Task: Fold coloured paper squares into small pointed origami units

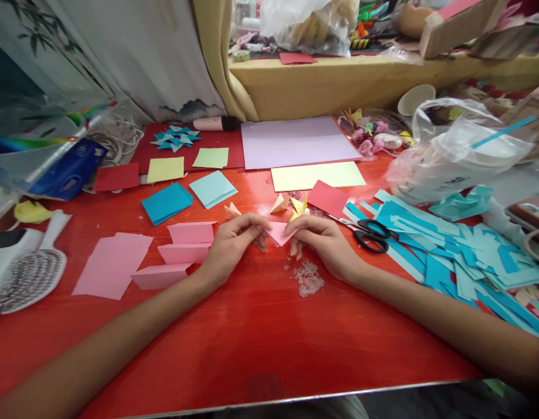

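- The left hand [232,241] and the right hand [321,240] meet near the middle of the frame, both pinching one small pink paper [278,233] between thumb and fingertips; the fingers are curled in, closed on the paper.
- The pink paper sits between the two hands, held just above the red desk [260,337], and looks folded to a point.
- Just above the hands lie small folded pieces: a yellow folded shape [297,207] and a pale peach one [279,203].
- To the left of the left hand, folded pink sheets [186,250] lie stacked in a row, with a larger flat pink sheet [113,265] further left.
- Black-handled scissors [369,234] lie on the desk just right of the right hand, touching a heap of blue paper strips [448,256] in the right of the frame.
- A blue paper stack [167,203] and a light blue one [213,188] lie above and left of the hands.
- A large lilac sheet [295,141] lies in the upper middle, with a pale yellow sheet [317,175] below it.
- A white smear [308,278] marks the desk below the right hand.
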Action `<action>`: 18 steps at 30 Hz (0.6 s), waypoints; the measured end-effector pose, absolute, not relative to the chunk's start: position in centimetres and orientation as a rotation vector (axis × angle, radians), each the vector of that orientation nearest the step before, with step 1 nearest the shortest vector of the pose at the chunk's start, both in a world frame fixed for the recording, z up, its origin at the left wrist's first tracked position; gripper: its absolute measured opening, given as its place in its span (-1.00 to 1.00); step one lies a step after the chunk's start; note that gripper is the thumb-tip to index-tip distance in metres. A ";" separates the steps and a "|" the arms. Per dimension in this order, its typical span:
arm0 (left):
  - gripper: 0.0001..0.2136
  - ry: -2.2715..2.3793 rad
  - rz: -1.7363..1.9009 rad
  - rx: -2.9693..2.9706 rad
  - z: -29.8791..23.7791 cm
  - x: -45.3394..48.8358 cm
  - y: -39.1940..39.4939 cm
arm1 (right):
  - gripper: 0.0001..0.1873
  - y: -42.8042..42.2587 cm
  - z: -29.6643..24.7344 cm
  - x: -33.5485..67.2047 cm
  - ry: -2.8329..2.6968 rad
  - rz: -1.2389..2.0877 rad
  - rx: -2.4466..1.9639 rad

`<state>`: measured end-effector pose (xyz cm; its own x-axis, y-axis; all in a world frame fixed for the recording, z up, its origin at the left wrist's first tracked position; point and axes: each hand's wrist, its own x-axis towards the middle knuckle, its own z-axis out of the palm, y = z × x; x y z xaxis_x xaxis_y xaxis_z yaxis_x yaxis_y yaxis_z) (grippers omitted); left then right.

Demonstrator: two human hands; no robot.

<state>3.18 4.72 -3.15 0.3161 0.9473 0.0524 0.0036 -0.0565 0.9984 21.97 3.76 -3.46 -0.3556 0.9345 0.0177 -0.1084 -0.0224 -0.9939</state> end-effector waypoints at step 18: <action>-0.62 1.077 0.857 1.899 -3.2 3.2 4.0 | -0.63 3.0 -3.3 21.6 -1.477 1.412 -0.982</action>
